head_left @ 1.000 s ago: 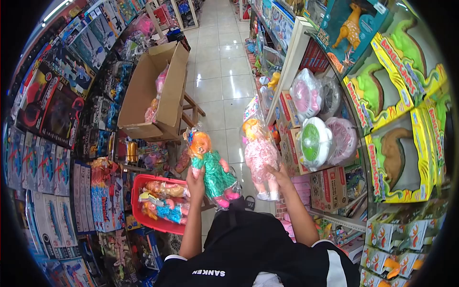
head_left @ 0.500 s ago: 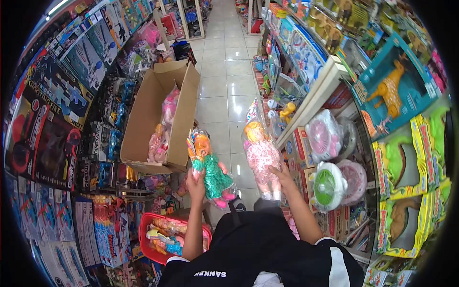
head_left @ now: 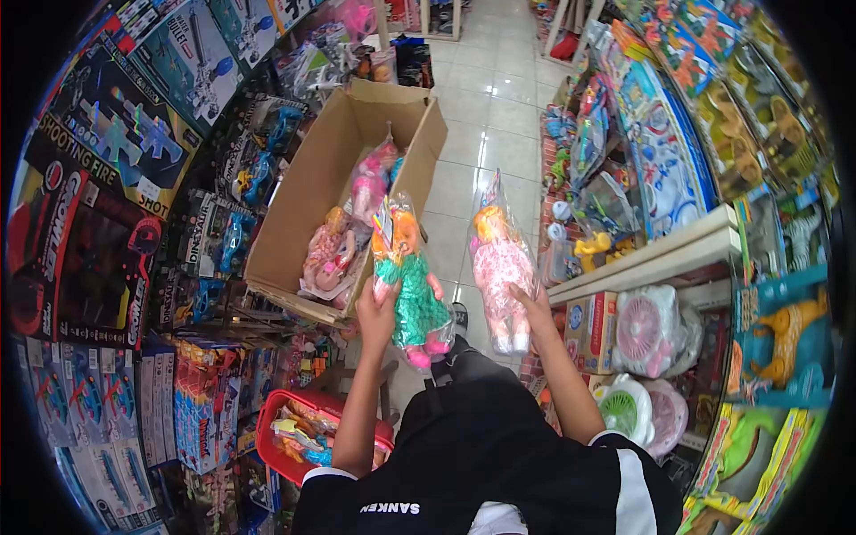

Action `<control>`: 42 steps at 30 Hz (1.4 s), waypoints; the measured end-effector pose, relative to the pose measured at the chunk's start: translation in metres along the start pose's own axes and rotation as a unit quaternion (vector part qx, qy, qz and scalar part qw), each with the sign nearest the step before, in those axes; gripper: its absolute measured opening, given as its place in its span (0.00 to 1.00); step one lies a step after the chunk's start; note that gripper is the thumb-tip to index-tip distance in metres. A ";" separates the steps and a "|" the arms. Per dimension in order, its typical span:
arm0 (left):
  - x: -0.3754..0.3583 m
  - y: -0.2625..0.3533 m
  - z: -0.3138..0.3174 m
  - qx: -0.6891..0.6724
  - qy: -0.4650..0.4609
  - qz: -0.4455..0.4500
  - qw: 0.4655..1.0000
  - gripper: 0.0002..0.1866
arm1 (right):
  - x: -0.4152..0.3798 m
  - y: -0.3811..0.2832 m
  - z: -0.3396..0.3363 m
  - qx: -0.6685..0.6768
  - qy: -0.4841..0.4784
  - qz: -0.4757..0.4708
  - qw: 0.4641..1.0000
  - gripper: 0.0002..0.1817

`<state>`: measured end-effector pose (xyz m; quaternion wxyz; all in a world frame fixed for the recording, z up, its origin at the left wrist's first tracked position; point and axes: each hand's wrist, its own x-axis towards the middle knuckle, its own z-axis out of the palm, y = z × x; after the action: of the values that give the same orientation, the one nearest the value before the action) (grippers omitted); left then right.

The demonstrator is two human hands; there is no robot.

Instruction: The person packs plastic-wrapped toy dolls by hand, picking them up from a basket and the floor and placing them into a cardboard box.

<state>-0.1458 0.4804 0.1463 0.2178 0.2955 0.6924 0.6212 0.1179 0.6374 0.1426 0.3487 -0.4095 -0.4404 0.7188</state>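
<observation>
Your left hand point(head_left: 375, 312) grasps the green-dressed doll point(head_left: 417, 290) — your right hand point(head_left: 533, 312) grips the pink-dressed doll point(head_left: 502, 281).

Orange on the hair point(head_left: 404, 225) of the green-dressed, plastic-wrapped doll point(head_left: 419, 299), bright pink on its shoes point(head_left: 417, 358). Mottled pink and white across the clothing of the yellow-haired, plastic-wrapped doll point(head_left: 502, 272). Brown on the open cardboard box point(head_left: 421, 150), red on the rounded plastic basket point(head_left: 268, 430).

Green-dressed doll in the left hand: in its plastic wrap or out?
In: around the green-dressed doll, held in the left hand, clear plastic glints over its dress and head.
</observation>
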 end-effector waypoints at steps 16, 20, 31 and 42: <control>0.168 0.062 -0.058 0.059 0.120 0.029 0.991 0.13 | 0.172 -0.062 0.120 0.065 -0.042 -0.034 0.996 0.30; 0.202 0.058 -0.098 0.101 0.124 0.028 0.987 0.13 | 0.174 -0.060 0.170 0.092 -0.061 -0.035 0.993 0.29; 0.339 -0.025 -0.137 0.307 -0.015 0.125 0.943 0.16 | 0.183 -0.031 0.296 0.073 -0.006 -0.092 0.993 0.31; 0.423 -0.134 -0.068 0.366 -0.077 0.077 0.924 0.13 | 0.266 0.062 0.376 0.001 0.158 -0.125 0.979 0.31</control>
<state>-0.5189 0.7115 0.0503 0.0993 0.4539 0.8277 0.3147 -0.3400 0.7133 0.1150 0.5017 -0.4595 -0.4262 0.5962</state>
